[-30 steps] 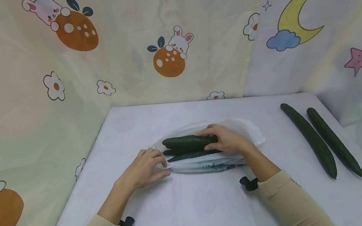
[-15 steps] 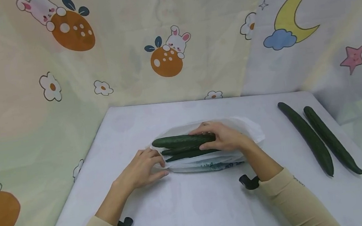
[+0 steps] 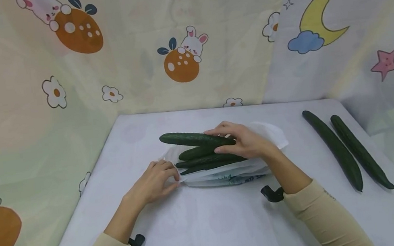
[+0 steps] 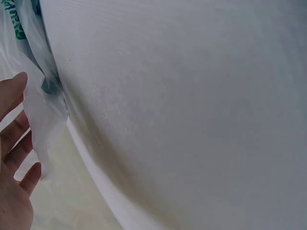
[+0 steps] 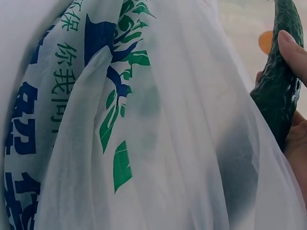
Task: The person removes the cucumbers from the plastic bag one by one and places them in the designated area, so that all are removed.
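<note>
My right hand (image 3: 240,140) grips a dark green cucumber (image 3: 184,138) between thumb and fingers. Its left end is raised above the white plastic bag (image 3: 221,175), and its right end is under the hand. Three more cucumbers (image 3: 205,161) lie in the bag's mouth just below it. In the right wrist view, the held cucumber (image 5: 280,81) shows beside the translucent bag with green and blue print (image 5: 144,100). My left hand (image 3: 156,180) touches the bag's left edge, thumb apart from loosely bent fingers, as the left wrist view shows at the plastic (image 4: 41,110).
Two loose cucumbers, an outer one (image 3: 362,150) and an inner one (image 3: 333,150), lie side by side at the right of the white-covered table (image 3: 212,226). Patterned cloth (image 3: 132,65) hangs behind and along both sides.
My right hand has slid the top cucumber leftward, then raised its left end, uncovering another cucumber beneath. The left hand has stayed at the bag's edge, its thumb drawn slightly in.
</note>
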`<state>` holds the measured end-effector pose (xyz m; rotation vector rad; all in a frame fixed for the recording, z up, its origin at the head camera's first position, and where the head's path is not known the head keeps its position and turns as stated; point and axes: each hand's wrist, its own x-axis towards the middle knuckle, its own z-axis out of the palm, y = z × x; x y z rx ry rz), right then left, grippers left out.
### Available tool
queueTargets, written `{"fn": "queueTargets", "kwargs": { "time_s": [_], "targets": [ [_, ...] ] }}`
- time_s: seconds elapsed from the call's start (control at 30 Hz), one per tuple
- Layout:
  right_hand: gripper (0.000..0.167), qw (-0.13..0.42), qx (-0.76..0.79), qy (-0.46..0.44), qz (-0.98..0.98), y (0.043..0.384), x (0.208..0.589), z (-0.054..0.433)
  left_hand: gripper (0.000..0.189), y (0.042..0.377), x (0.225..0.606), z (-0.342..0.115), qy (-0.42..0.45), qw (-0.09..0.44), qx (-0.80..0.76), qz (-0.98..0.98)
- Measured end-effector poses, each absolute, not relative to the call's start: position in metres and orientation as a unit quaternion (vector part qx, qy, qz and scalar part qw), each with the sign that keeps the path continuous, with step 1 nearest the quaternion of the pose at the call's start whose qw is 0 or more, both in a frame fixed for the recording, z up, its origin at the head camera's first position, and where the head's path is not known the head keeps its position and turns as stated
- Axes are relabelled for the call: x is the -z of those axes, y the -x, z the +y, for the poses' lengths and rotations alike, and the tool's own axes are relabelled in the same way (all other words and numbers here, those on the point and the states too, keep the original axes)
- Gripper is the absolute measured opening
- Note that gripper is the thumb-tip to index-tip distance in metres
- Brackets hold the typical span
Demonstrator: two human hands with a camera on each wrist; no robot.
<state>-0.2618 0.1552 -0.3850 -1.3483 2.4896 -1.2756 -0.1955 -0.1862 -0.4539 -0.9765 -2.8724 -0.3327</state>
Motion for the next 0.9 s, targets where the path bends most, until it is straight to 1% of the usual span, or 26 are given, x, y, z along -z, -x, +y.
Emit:
{"fn": "queueTargets", "kwargs": {
  "time_s": [0.23, 0.43, 0.7, 0.9],
  "targets": [
    [0.055, 0.011, 0.413, 0.435, 0.8, 0.262, 0.377, 0.153, 0.007, 0.199, 0.454, -0.184, 0.322, 0.045, 0.105, -0.94],
    [0.057, -0.008, 0.441, 0.44, 0.782, 0.261, 0.369, 0.149, 0.009, 0.197, 0.453, -0.186, 0.32, 0.039, 0.108, -0.94],
    [0.059, -0.035, 0.47, 0.447, 0.76, 0.26, 0.352, 0.143, 0.013, 0.199, 0.454, -0.188, 0.331, 0.057, 0.108, -0.936],
    [0.061, -0.038, 0.483, 0.447, 0.752, 0.26, 0.346, 0.136, 0.013, 0.197, 0.455, -0.188, 0.319, 0.047, 0.106, -0.941]
  ]
}}
